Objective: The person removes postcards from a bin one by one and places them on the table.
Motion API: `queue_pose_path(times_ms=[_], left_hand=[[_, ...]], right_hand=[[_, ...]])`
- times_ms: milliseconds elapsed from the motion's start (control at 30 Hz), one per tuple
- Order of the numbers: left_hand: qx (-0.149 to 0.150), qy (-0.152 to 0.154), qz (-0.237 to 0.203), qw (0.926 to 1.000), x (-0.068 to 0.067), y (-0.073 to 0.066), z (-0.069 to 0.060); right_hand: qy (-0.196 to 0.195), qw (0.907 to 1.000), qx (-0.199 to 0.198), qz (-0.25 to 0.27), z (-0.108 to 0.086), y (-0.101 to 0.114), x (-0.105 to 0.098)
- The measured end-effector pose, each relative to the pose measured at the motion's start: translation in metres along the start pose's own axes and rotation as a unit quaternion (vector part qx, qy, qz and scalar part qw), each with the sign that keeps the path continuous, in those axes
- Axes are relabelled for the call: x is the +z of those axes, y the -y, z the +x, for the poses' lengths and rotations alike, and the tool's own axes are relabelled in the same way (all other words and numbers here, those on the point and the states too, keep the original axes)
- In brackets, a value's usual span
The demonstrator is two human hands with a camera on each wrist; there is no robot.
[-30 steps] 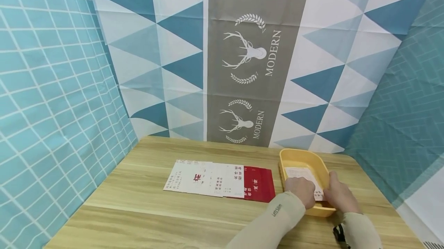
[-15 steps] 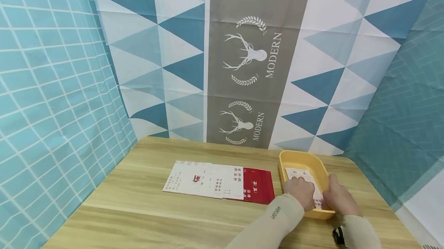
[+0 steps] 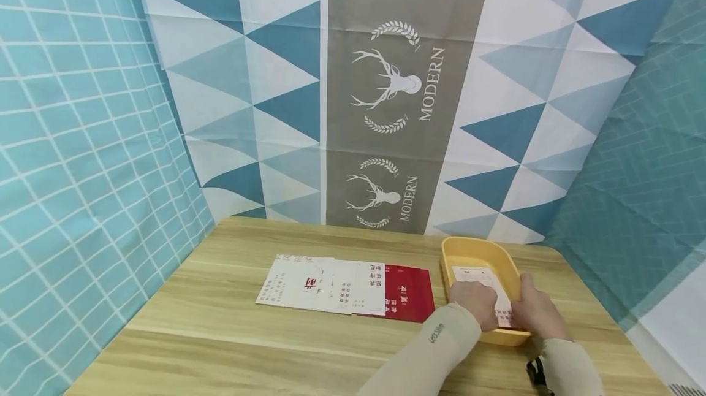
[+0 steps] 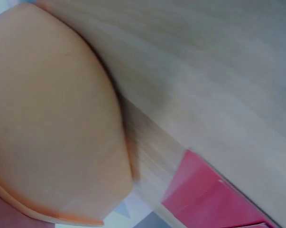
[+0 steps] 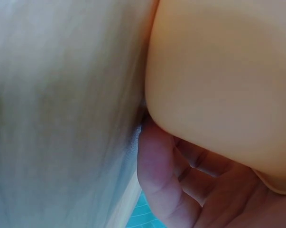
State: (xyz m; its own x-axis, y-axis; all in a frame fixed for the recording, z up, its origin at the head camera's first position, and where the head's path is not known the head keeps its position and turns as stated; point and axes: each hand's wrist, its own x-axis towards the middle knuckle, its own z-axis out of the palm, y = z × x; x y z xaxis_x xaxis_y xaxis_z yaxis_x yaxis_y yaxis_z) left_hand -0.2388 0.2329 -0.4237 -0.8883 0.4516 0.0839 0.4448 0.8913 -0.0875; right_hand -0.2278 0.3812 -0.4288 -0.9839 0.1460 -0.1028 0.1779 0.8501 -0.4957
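Note:
A yellow plastic tray (image 3: 504, 338) stands at the table's right side, with a white printed card (image 3: 475, 274) lying inside. My left hand (image 3: 475, 304) reaches over the tray's near-left rim, knuckles up; its fingertips are hidden. In the left wrist view, the tray's outer wall (image 4: 57, 109) covers most of that hand. On the opposite side, my right hand (image 3: 539, 310) grips the tray's right rim. Its curled fingers (image 5: 157, 161) lie against the outside of the tray wall (image 5: 223, 71) in the right wrist view. The card's near end sits between both hands.
Left of the tray, overlapping white printed cards (image 3: 320, 285) and red cards (image 3: 410, 292) form a row on the wooden table (image 3: 265, 347). Patterned cloth (image 3: 380, 108) hangs behind the table, with blue-green cloth on either side.
The card in the tray has shifted slightly and its near end looks lower than a second ago. Both hands stay at the tray with little movement. The row of cards is unchanged.

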Motion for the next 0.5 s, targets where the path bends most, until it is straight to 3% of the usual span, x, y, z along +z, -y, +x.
queue_pose_path(times_ms=[233,500], left_hand=[[0.035,-0.062,0.010,0.9974,0.001,0.006,-0.007],[0.045,-0.110,-0.042,0.9921,0.004,0.012,-0.012]], right_hand=[[-0.018,0.9993,-0.024,-0.022,0.001,-0.003,-0.002],[-0.016,0.9990,-0.034,-0.027,-0.002,-0.004,-0.003]])
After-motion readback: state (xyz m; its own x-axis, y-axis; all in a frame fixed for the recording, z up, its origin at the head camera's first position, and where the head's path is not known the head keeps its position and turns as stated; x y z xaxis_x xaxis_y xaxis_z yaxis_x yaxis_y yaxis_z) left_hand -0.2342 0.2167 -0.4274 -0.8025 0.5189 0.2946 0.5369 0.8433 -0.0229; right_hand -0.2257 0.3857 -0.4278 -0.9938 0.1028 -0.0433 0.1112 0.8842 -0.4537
